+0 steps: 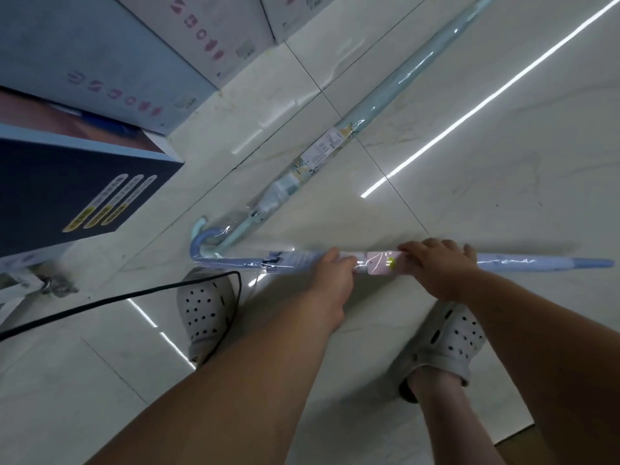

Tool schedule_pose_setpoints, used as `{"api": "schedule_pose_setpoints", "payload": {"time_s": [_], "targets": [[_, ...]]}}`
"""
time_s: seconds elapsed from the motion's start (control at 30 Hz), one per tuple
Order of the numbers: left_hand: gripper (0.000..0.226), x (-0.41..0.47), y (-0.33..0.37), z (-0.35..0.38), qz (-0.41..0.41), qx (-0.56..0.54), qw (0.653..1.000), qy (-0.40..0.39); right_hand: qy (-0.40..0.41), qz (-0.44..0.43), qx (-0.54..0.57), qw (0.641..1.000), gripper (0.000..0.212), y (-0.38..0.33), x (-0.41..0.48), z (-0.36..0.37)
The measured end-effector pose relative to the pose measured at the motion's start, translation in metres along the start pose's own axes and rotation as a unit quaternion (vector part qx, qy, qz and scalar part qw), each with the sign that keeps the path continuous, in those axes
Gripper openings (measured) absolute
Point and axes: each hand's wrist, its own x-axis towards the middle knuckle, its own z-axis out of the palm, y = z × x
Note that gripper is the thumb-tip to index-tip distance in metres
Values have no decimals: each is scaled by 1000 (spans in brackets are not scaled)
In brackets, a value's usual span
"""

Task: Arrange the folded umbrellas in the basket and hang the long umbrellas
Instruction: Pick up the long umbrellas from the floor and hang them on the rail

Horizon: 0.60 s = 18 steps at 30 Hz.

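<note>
Left hand (335, 273) grips lavender-blue long umbrella (523, 261) mid-shaft. Right hand (439, 266) grips same shaft just right of it, fingers curled over top. Pink tag (379, 263) between hands. Umbrella's long axis runs left-right, low over floor (503, 146); resting or lifted, cannot tell. Crook handle (198, 246) at left, nearer left hand; tip (600, 263) at right. Mint long umbrella (379, 102) lies diagonally beyond, on floor.

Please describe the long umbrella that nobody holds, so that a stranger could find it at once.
Look at the pale tiled floor beside the stacked boxes. The mint-green umbrella lies there diagonally in clear wrap, its hooked handle nearest the shoes. The lavender-blue umbrella is gripped by the left hand and right hand; this one is untouched.
</note>
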Motion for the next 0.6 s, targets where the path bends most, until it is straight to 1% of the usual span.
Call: {"api": "schedule_pose_setpoints", "payload": {"time_s": [0.03,0.07,0.1,0.13,0.17,0.23,0.27,0.33,0.37,0.4,0.47,0.5,0.6], "targets": [[37,5,-5,7,1,1,1000,-2,6,-13,-2,1000,49,2,0,-1],[56,11,-11,13,-1,5,1000,-6,8,-28,-14,999,55,4,0,-3],[72,8,-11,18,-9,10,1000,-6,10,-45,-39,998,59,5,1,-4],[79,0,-8,25,-7,10,1000,-11,15,-58,-65,996,58,7,3,-3],[78,-1,-9,30,2,9,1000,-13,26,-65,-80,994,54,8,6,-2],[72,6,-12,35,20,8,1000,-10,50,-66,-72,994,47,11,12,0],[76,9,-11,35,25,12,1000,-10,57,-65,-63,994,45,11,16,2],[85,31,-16,30,16,28,999,-33,75,-67,-53,994,44,13,24,8],[84,35,-15,25,5,27,998,-49,81,-68,-51,993,43,12,28,11],[79,39,-14,22,2,29,999,-46,83,-68,-49,993,43,10,32,13],[65,39,-7,15,37,32,999,-4,86,-80,-50,992,43,-1,41,17],[63,43,-7,11,55,17,998,27,88,-90,-54,991,43,-9,45,18],[57,53,-6,-4,64,-36,989,128,85,-122,-64,987,44,-36,53,16]]}}
